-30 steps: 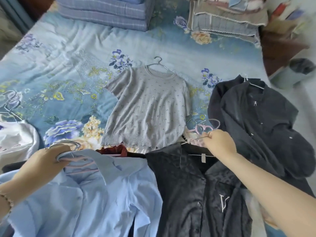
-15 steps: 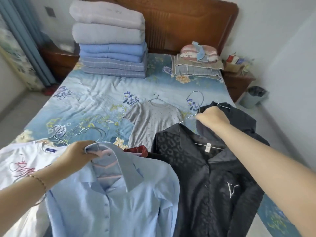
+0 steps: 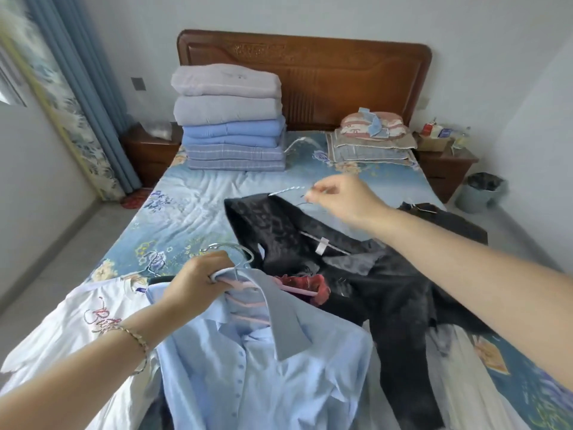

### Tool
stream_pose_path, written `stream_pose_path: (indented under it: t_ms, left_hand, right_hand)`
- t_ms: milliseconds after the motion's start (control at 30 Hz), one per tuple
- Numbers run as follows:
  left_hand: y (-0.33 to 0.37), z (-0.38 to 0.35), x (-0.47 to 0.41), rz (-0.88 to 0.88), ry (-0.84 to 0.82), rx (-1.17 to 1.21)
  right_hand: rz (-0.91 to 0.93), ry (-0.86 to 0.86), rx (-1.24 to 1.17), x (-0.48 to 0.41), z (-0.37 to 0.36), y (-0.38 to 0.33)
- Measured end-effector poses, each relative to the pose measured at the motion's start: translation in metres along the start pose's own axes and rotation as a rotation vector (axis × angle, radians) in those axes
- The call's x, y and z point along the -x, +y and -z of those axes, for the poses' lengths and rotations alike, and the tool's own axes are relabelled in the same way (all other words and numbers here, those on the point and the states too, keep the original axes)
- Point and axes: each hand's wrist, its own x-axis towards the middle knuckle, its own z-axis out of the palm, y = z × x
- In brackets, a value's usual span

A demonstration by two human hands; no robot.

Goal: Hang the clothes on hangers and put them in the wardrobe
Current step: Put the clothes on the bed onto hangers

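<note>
My left hand (image 3: pixel 198 279) grips the hook end of a hanger that carries a light blue shirt (image 3: pixel 257 364), lifted at the near edge of the bed. My right hand (image 3: pixel 339 197) pinches the wire hanger (image 3: pixel 286 191) of a black patterned shirt (image 3: pixel 366 283) and holds it up above the bed. A white embroidered top (image 3: pixel 83 324) lies at the near left. A dark red garment (image 3: pixel 310 283) shows between the two shirts. Another dark garment (image 3: pixel 446 225) lies at the right edge of the bed, behind my right arm.
The bed (image 3: pixel 192 206) has a blue floral sheet. Folded quilts (image 3: pixel 228 119) and a pillow stack (image 3: pixel 372 141) sit by the wooden headboard. Loose wire hangers (image 3: pixel 153 260) lie on the sheet. Nightstands flank the bed and a bin (image 3: pixel 482 190) stands at right. No wardrobe is in view.
Both hands have risen, lifting the blue and black shirts off the bed by their hangers. The view has tilted up to the headboard. The grey top is now hidden.
</note>
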Motion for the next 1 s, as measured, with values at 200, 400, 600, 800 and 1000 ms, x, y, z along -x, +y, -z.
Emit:
stream_pose_path:
  t_ms: [200,400,600,800,1000]
  left_hand:
    - [0.001,-0.002,0.013,-0.093,0.119,-0.095]
    - [0.009,-0.009,0.027,-0.048,0.054,0.012]
    - [0.000,-0.014,0.037,-0.105,0.037,-0.033]
    - [-0.007,-0.015,0.041,-0.116,0.088,-0.038]
    - [-0.007,-0.004,0.037,-0.036,0.108,-0.040]
  right_hand:
    - [0.029,-0.533,-0.114,0.034,-0.046,-0.019]
    - [0.076,-0.676,-0.192,0.044,-0.055,-0.006]
    - [-0.164,-0.732,0.420,0.039,-0.048,0.061]
    - [-0.051,-0.610,0.204,0.047,-0.078,0.076]
    - [0.371,-0.406,0.040,0.072,-0.058,0.061]
